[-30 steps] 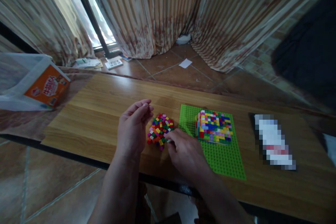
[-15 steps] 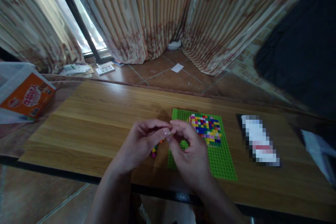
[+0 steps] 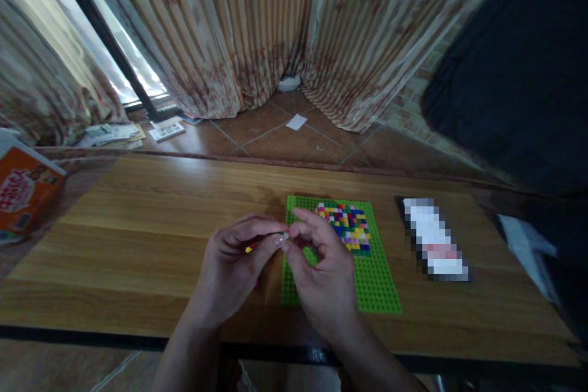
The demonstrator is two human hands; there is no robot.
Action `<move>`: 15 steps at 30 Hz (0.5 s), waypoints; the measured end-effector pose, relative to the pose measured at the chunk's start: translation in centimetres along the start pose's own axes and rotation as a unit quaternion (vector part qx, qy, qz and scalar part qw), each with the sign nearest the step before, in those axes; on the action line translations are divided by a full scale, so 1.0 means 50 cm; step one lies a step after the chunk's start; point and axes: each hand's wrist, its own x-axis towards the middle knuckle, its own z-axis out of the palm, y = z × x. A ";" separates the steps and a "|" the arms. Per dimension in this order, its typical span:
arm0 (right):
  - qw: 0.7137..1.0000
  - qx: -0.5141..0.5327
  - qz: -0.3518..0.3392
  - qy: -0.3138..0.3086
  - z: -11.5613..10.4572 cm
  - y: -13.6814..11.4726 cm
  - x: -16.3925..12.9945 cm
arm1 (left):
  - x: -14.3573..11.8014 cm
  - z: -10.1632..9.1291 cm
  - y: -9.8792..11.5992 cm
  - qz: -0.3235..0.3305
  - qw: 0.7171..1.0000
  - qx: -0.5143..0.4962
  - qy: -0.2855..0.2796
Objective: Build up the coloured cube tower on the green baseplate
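My left hand [image 3: 236, 266] is closed in a pinch above the table. Between its thumb and forefinger sits a small pale toy brick [image 3: 285, 235], mostly covered by the fingertips. My right hand [image 3: 324, 269] meets it there, thumb and a finger on the same brick, with its forefinger raised. Behind and beneath the right hand lies a green studded baseplate [image 3: 379, 285]. A block of multicoloured toy bricks [image 3: 346, 226] stands on its upper part. Yellow and red bricks [image 3: 250, 248] show through the gap in my left hand; a pink one peeks out below it.
The wooden table [image 3: 138, 245] runs across the view. To the right lies a dark flat object with a blurred-out face [image 3: 436, 242], with papers [image 3: 526, 251] beyond. An orange-printed bag [image 3: 27, 190] is at far left. A person in dark clothing [image 3: 509, 86] is at right.
The view has shifted, so the table and its things sit further left. My right forefinger has lifted away from the left fingertips, and the pale brick shows more.
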 end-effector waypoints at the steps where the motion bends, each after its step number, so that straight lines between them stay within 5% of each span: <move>1: 1.000 0.003 -0.002 0.006 0.000 0.001 0.001 | 0.000 0.003 0.001 0.014 1.000 0.014 0.002; 6: 0.999 0.021 -0.002 0.031 -0.004 0.001 0.009 | -0.001 0.017 0.002 0.019 0.999 0.025 0.027; 15: 0.994 -0.069 -0.081 -0.023 -0.030 -0.021 0.018 | 0.001 0.025 -0.011 -0.031 0.997 -0.026 0.066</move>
